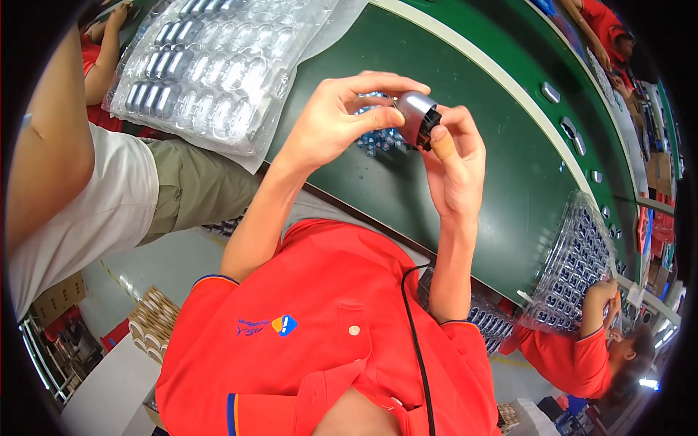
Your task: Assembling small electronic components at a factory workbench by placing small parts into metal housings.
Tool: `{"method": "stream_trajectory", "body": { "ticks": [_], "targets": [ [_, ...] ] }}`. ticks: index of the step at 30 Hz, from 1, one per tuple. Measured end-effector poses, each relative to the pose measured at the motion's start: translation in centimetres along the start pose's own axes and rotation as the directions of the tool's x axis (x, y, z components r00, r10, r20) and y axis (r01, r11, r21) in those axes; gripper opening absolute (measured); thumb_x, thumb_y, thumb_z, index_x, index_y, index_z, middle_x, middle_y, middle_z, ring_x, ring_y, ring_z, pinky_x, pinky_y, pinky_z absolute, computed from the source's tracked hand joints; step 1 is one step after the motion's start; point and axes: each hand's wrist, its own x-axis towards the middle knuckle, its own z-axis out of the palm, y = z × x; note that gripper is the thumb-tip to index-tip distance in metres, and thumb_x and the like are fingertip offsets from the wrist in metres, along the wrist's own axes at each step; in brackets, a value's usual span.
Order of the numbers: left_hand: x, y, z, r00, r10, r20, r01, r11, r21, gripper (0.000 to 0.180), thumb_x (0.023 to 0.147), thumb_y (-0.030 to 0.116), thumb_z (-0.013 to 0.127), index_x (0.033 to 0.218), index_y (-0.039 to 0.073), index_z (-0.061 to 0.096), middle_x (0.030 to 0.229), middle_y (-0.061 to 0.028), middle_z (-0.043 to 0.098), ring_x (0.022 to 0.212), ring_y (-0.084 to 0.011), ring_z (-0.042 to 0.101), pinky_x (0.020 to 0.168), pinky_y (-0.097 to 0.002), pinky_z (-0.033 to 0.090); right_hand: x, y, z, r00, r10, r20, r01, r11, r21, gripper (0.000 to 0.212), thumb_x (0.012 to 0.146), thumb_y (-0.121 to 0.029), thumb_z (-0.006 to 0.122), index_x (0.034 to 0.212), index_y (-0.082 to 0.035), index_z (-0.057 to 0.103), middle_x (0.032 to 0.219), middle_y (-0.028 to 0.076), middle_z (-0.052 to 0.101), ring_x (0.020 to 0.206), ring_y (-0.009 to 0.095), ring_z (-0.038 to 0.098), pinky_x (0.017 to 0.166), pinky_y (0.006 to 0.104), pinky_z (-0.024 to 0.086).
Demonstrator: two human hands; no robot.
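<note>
Above the green work table my left hand [327, 120] pinches a rounded silver-grey plastic housing [416, 109] between thumb and fingers. On its other side my right hand [458, 163] has its thumb at the black part [430, 127] in the housing's opening; its other fingers curl behind. Both hands hold the one piece, lifted clear of the table. Behind my left hand lies a small pile of bluish clear pieces [378, 143], partly covered by the fingers.
Clear plastic trays [218, 73] with several grey housings are at the upper left, beside a person in a white shirt [116, 189]. Across the table, a green conveyor [534, 69] carries grey parts. A co-worker in red [560, 349] handles another filled tray [571, 269] at the right.
</note>
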Motion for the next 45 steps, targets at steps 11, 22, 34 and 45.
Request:
{"method": "stream_trajectory", "body": {
  "ticks": [11,22,34,45],
  "targets": [
    [-0.8,0.2,0.6,0.989,0.103,0.106,-0.098,0.993,-0.059,0.032,0.093,0.015,0.067,0.121,0.000,0.065,0.142,-0.0118,0.042,0.108,-0.0235,0.059,0.078,-0.0299,0.055,-1.2,0.3,1.8,0.973,0.035,0.230,-0.039,0.999,0.013,0.044,0.101,-0.030,0.057,0.129,0.005,0.054,0.119,0.012,0.060,0.096,0.020,0.059,0.087,0.0332,0.047],
    [9.0,1.3,-13.4,0.936,0.273,-0.224,0.143,0.288,0.947,0.027,0.090,0.011,0.056,0.111,-0.007,0.061,0.106,-0.0266,0.064,0.097,-0.0435,0.063,0.087,-0.0464,0.050,16.4,-1.9,-10.0,0.920,-0.392,0.023,0.096,0.168,-0.981,0.039,0.091,-0.024,0.065,0.119,0.003,0.064,0.106,0.015,0.070,0.092,0.023,0.066,0.087,0.0326,0.051],
    [9.5,-1.3,-31.3,0.981,0.163,-0.104,-0.084,0.844,0.530,0.017,0.081,0.012,0.059,0.087,-0.003,0.062,0.081,-0.0256,0.067,0.082,-0.0447,0.066,0.071,-0.0519,0.051,7.9,-0.9,-7.0,0.972,-0.096,0.215,0.234,0.286,-0.929,0.024,0.087,-0.013,0.070,0.109,-0.004,0.072,0.106,0.014,0.070,0.093,0.025,0.066,0.087,0.0319,0.051],
    [3.5,5.0,-12.6,0.831,0.320,-0.456,0.162,0.644,0.747,0.016,0.085,0.007,0.066,0.098,-0.001,0.062,0.088,-0.0196,0.067,0.078,-0.0264,0.067,0.071,-0.0335,0.053,4.9,3.6,-2.0,0.949,0.003,0.316,0.316,0.037,-0.948,0.011,0.082,-0.008,0.071,0.091,-0.002,0.073,0.087,0.012,0.065,0.086,0.030,0.061,0.081,0.0393,0.049]
  ]
}}
